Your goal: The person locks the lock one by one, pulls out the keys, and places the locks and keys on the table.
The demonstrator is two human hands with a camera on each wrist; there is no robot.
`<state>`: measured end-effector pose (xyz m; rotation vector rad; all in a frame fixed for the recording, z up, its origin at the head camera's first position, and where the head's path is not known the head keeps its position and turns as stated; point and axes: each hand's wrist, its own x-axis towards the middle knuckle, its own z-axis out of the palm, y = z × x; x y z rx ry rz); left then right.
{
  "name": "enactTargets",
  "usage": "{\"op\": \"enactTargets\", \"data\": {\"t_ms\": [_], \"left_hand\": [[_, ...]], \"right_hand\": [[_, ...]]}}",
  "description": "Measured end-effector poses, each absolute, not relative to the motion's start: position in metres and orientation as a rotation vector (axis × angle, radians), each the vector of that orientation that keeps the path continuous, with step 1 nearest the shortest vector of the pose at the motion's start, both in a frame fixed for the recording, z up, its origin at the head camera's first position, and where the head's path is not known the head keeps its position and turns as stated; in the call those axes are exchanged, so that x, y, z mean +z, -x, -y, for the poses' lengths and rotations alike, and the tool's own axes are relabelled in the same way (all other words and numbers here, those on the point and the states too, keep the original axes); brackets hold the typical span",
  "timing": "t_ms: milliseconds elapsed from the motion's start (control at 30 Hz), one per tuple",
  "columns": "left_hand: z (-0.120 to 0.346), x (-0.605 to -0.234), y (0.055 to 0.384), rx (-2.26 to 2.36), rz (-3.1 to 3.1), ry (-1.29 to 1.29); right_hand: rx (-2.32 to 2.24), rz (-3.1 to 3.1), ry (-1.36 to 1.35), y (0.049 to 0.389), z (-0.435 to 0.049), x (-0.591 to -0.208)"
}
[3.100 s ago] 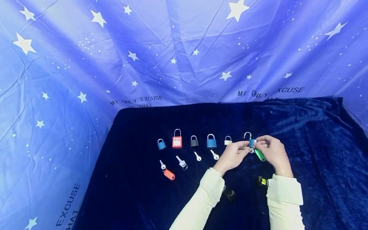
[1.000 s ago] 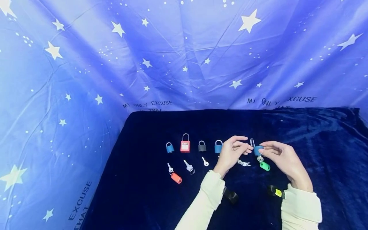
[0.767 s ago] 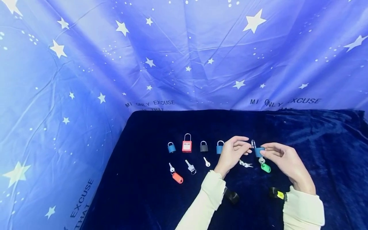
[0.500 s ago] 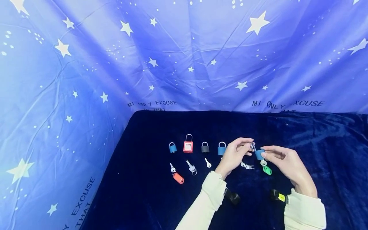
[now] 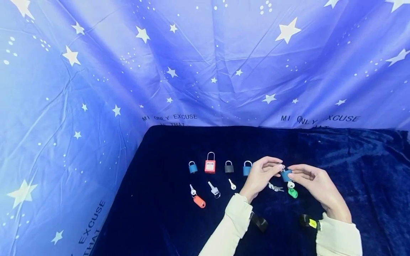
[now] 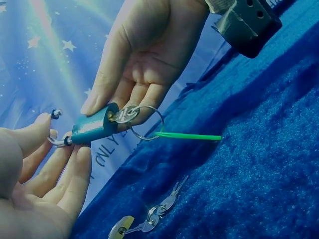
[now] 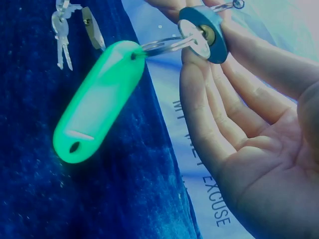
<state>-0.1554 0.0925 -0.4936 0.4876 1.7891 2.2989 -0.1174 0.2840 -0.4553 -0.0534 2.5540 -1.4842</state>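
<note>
My right hand point(image 5: 320, 185) holds the body of a small blue padlock point(image 5: 286, 175) between thumb and fingers, raised over the dark cloth. With its thumb and fingers, my left hand point(image 5: 261, 174) pinches the metal shackle point(image 6: 59, 141), whose free end stands out of the body in the left wrist view. A key point(image 7: 195, 39) sits in the keyhole at the bottom of the lock. From its ring hangs a green tag point(image 7: 99, 102). The left hand hides part of the shackle in the head view.
Left of the hands stand a small blue padlock point(image 5: 193, 168), a red padlock point(image 5: 210, 166), a dark grey one point(image 5: 229, 167) and a larger blue one point(image 5: 247, 169). Before them lie keys, one with an orange tag point(image 5: 199, 201). Several keys point(image 6: 158, 211) lie near a brass-coloured padlock point(image 6: 121, 227).
The left hand has gone from the lock's body to its shackle, and the lock has tilted in the right hand. The head view has shifted, and keys below the left hand now show.
</note>
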Motion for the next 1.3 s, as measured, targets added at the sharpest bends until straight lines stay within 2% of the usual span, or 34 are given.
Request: {"op": "enactTargets", "data": {"t_ms": [367, 667, 933, 1300], "left_hand": [[-0.091, -0.494, 0.157, 2.280, -1.867, -0.399], [-0.094, -0.490, 0.156, 2.302, -1.939, -0.260], [-0.096, -0.491, 0.156, 2.398, -1.905, -0.189], [-0.088, -0.485, 0.159, 2.472, -1.774, -0.302]], "right_hand": [[-1.477, -2.552, 0.086, 0.117, -0.277, -0.454], [-1.364, -2.541, 0.233, 0.117, -0.276, -0.457], [-1.416, -2.532, 0.207, 0.117, -0.272, -0.456], [-1.538, -2.633, 0.217, 0.117, -0.267, -0.454]]}}
